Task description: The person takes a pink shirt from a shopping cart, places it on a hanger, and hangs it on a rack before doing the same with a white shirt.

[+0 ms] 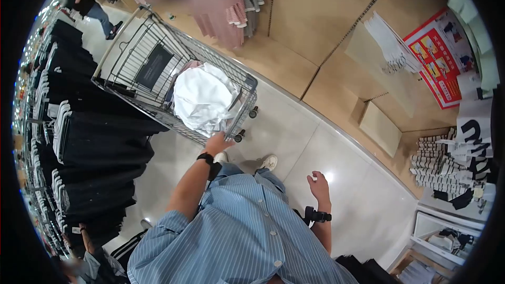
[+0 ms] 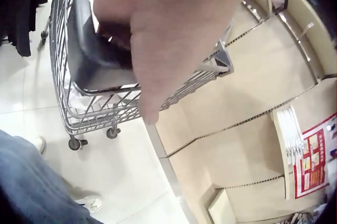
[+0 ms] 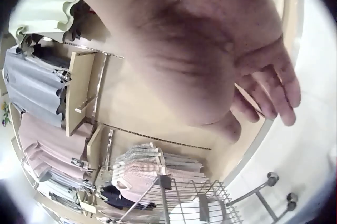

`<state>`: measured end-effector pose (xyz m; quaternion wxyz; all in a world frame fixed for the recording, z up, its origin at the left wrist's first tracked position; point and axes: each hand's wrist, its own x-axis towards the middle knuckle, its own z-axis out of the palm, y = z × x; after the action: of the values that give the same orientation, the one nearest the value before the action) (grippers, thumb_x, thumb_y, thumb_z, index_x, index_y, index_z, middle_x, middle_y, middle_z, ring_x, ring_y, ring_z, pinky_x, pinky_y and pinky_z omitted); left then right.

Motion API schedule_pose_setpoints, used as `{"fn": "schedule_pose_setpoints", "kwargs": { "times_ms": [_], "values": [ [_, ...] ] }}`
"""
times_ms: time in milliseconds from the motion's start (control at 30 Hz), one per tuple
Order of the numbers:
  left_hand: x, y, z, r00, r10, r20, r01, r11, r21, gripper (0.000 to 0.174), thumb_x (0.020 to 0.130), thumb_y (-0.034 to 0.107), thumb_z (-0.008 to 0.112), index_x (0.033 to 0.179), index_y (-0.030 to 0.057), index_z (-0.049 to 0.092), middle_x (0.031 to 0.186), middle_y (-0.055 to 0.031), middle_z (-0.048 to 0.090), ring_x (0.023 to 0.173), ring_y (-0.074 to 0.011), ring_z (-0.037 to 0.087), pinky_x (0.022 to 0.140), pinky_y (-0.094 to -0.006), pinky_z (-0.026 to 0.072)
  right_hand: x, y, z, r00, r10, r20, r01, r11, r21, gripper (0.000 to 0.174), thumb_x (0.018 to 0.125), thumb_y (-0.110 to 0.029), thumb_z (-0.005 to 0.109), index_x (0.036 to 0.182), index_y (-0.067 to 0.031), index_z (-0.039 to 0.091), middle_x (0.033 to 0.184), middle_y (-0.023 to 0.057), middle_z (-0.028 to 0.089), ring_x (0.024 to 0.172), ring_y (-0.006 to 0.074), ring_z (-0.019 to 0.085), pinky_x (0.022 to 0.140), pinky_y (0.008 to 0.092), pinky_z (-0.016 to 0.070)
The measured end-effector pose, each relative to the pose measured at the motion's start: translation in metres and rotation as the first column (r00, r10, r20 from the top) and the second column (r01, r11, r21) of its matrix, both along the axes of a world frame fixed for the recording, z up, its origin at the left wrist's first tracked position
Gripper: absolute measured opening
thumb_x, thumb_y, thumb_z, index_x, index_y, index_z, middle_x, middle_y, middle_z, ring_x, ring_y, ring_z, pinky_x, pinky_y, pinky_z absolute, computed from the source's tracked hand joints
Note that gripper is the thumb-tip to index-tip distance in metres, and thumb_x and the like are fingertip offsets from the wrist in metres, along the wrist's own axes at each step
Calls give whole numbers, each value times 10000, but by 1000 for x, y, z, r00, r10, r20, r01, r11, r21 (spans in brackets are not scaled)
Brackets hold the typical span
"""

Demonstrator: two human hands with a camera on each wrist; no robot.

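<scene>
Cart (image 1: 154,67) — gripped by left hand (image 1: 216,144), right hand (image 1: 319,187) apart

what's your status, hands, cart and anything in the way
Left hand gripping shopping cart; right hand empty. White bundle inside cart. Dark hanging garments close along one side, wall shelving along the other.

Bright light glares off the floor (image 1: 357,200) amid dark, fisheye-bent edges.
</scene>
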<state>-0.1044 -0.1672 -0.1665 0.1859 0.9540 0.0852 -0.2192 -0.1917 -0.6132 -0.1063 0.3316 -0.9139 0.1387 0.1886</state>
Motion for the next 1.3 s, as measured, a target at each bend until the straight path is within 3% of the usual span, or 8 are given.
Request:
{"fn": "schedule_pose_setpoints", "kwargs": {
  "times_ms": [167, 433, 800, 933, 1000, 1033, 1200, 1300],
  "values": [
    [-4, -2, -6, 998, 52, 47, -55, 997, 58, 241, 862, 281, 567, 943, 76, 665, 822, -158, 692, 781, -350, 674, 705, -453, 531, 3, 70, 6, 987, -76, -139, 109, 962, 249, 423, 887, -277, 630, 1171, 33, 583, 1058, 163, 668, 819, 207, 687, 747, 308, 527],
    [0, 46, -11, 981, -47, 189, 66, 993, -93, 203, 803, 225, 592, 746, 55, 687, 754, -165, 681, 710, -344, 677, 636, -445, 542, -9, 174, 23, 965, -124, -229, 171, 965, 200, 435, 894, -278, 629, 1186, 41, 576, 1045, 150, 661, 827, 197, 683, 728, 284, 521],
    [17, 132, -26, 993, 28, 117, -22, 998, -53, 226, 840, 228, 537, 858, 61, 688, 817, -171, 690, 756, -351, 680, 660, -445, 544, 13, 231, -34, 982, 59, -179, -39, 993, 112, 398, 888, -283, 628, 1134, 29, 607, 988, 144, 678, 781, 196, 678, 742, 309, 520],
    [42, 155, -34, 998, 6, 63, -8, 999, 31, 240, 853, 271, 559, 857, 73, 694, 811, -187, 684, 786, -363, 678, 661, -480, 533, 52, 219, -62, 961, 189, -202, -179, 982, 67, 381, 883, -336, 604, 1040, 10, 639, 890, 151, 682, 748, 217, 680, 682, 333, 531],
    [53, 176, -30, 988, -56, 145, 45, 996, 76, 296, 864, 321, 561, 883, 51, 679, 789, -199, 676, 780, -389, 669, 663, -497, 525, 71, 216, -78, 947, 237, -215, -218, 970, 106, 376, 848, -352, 590, 915, 10, 668, 812, 176, 679, 695, 266, 682, 683, 382, 530],
    [62, 184, -17, 977, -89, 193, 77, 995, 70, 315, 861, 340, 563, 852, 42, 666, 776, -220, 665, 770, -409, 659, 664, -509, 521, 83, 214, -86, 942, 209, -262, -184, 976, 116, 366, 756, -335, 559, 701, 4, 684, 734, 211, 662, 726, 365, 650, 728, 451, 507],
    [53, 211, -24, 987, -52, 153, 29, 989, 147, 336, 861, 371, 571, 918, 51, 658, 802, -213, 675, 780, -403, 656, 677, -488, 526, 112, 209, -113, 928, 185, -322, -185, 982, 31, 349, 739, -272, 535, 631, 35, 660, 666, 221, 643, 700, 368, 649, 730, 452, 509],
    [58, 217, -27, 982, -45, 181, 10, 981, 192, 323, 865, 358, 574, 941, 56, 659, 793, -210, 673, 771, -401, 654, 672, -494, 522, 141, 197, -139, 925, 169, -341, -159, 986, 59, 348, 785, -293, 513, 621, -22, 657, 583, 146, 631, 589, 312, 621, 672, 416, 500]
  ]
}}
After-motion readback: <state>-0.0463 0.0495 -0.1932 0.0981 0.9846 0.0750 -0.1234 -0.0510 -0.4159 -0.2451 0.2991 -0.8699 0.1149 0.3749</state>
